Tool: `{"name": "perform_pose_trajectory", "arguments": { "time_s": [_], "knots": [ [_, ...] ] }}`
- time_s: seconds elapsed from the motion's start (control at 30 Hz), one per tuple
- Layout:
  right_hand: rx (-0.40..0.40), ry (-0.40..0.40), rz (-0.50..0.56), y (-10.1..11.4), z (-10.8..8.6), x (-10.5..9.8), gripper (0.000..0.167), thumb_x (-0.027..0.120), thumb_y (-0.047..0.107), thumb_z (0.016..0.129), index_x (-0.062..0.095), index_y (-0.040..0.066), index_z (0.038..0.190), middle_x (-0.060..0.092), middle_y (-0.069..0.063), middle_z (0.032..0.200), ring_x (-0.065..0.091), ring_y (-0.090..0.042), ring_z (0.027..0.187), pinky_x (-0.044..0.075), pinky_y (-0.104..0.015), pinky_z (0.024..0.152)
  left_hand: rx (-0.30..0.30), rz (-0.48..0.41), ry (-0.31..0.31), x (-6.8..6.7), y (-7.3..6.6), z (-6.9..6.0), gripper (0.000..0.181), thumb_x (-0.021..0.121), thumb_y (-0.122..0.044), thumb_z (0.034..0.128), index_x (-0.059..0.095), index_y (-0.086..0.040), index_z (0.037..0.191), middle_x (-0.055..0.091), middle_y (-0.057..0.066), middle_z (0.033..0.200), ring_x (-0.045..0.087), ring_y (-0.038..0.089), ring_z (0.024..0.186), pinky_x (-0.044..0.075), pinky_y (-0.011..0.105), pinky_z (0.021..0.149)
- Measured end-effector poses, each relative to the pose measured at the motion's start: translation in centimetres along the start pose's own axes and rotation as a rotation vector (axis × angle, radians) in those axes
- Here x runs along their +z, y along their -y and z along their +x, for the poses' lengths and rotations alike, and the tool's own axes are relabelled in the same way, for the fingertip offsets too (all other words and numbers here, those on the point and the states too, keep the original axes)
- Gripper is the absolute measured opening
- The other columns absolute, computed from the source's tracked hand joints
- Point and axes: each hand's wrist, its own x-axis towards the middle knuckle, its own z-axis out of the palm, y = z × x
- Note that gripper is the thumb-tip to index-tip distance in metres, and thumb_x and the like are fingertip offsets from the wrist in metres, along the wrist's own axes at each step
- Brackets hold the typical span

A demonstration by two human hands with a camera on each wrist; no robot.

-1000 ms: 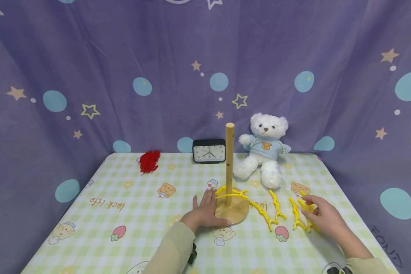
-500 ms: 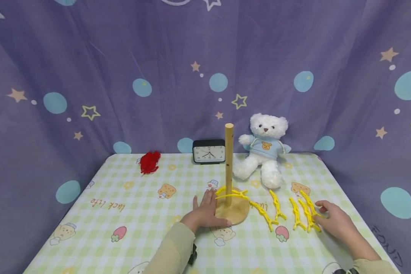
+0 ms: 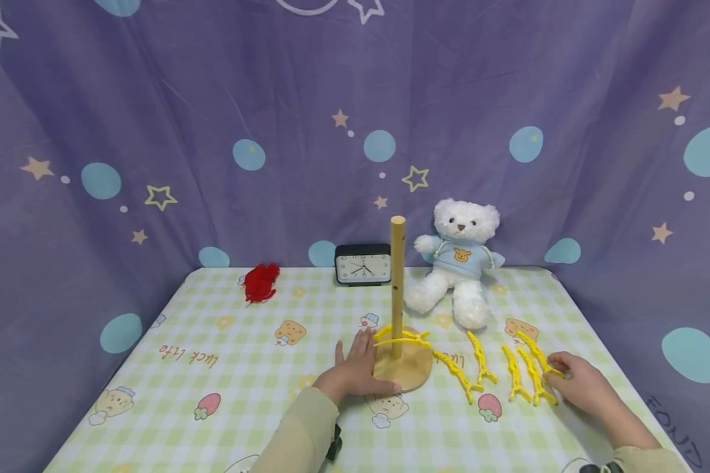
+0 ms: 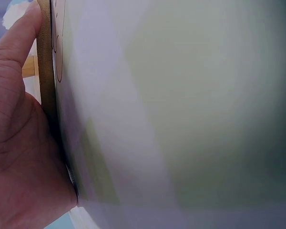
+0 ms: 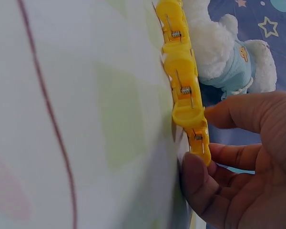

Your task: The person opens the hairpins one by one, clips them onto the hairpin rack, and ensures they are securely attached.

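Note:
My left hand lies with straight, spread fingers against the left edge of a round wooden base. Its thumb touches the base's front. From that base rises an upright wooden post with small holes. Yellow branch-shaped pieces cross at the foot of the post. To the right, my right hand pinches the near end of the rightmost yellow plastic spring clip, which lies on the cloth. Metal springs show along it in the right wrist view. Beside it lie two similar clips.
Two more yellow pieces lie between the base and the right hand. A white teddy bear sits at the back, beside a black alarm clock. Red yarn-like material lies back left. Behind the table hangs a purple curtain.
My right hand has moved slightly right and toward me, from over the clips to the end of the rightmost one. My left hand has stayed at the base.

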Motion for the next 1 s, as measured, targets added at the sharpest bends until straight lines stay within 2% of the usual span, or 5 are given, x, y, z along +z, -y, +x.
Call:
{"name": "perform_pose_trajectory", "arguments": {
  "time_s": [0.1, 0.2, 0.37, 0.57, 1.0],
  "knots": [
    [0.032, 0.031, 0.026, -0.02, 0.14, -0.02, 0.07, 0.074, 0.033, 0.085, 0.047, -0.016, 0.128, 0.052, -0.038, 0.124, 0.063, -0.031, 0.092, 0.054, -0.037, 0.066, -0.007, -0.002, 0.008, -0.06, -0.04, -0.05, 0.126, 0.063, -0.078, 0.0713, 0.007, -0.004, 0.156, -0.011, 0.008, 0.163, -0.014, 0.023, 0.148, -0.018, 0.055, 0.11],
    [0.024, 0.04, 0.015, -0.07, 0.3, -0.02, 0.072, 0.077, 0.032, 0.081, 0.048, -0.017, 0.125, 0.053, -0.038, 0.122, 0.063, -0.03, 0.09, 0.054, -0.036, 0.066, -0.008, -0.004, 0.009, -0.09, -0.03, -0.06, 0.125, 0.063, -0.077, 0.0716, 0.006, -0.004, 0.156, -0.012, 0.008, 0.163, -0.015, 0.022, 0.148, -0.018, 0.056, 0.11],
    [0.013, 0.027, -0.041, -0.05, 0.44, -0.06, 0.066, 0.079, 0.033, 0.079, 0.053, -0.015, 0.117, 0.058, -0.034, 0.113, 0.061, -0.03, 0.088, 0.051, -0.046, 0.075, -0.011, -0.01, 0.009, -0.08, -0.04, -0.06, 0.126, 0.063, -0.077, 0.0711, 0.005, -0.004, 0.156, -0.012, 0.008, 0.163, -0.015, 0.022, 0.147, -0.019, 0.056, 0.11],
    [-0.022, -0.001, -0.089, 0.01, 0.32, -0.09, 0.06, 0.079, 0.033, 0.08, 0.057, -0.013, 0.112, 0.061, -0.027, 0.104, 0.057, -0.042, 0.097, 0.046, -0.055, 0.081, -0.01, -0.005, 0.008, -0.09, -0.11, -0.07, 0.127, 0.063, -0.078, 0.0704, 0.006, -0.004, 0.156, -0.012, 0.009, 0.163, -0.014, 0.023, 0.148, -0.019, 0.055, 0.11],
    [0.039, -0.07, -0.041, 0.16, -0.47, -0.12, 0.058, 0.069, 0.041, 0.088, 0.052, -0.007, 0.117, 0.059, -0.03, 0.114, 0.055, -0.048, 0.103, 0.046, -0.056, 0.081, -0.009, 0.003, 0.003, -0.06, -0.17, -0.15, 0.126, 0.063, -0.078, 0.0713, 0.006, -0.004, 0.156, -0.012, 0.009, 0.162, -0.015, 0.023, 0.148, -0.019, 0.055, 0.11]
  ]
}}
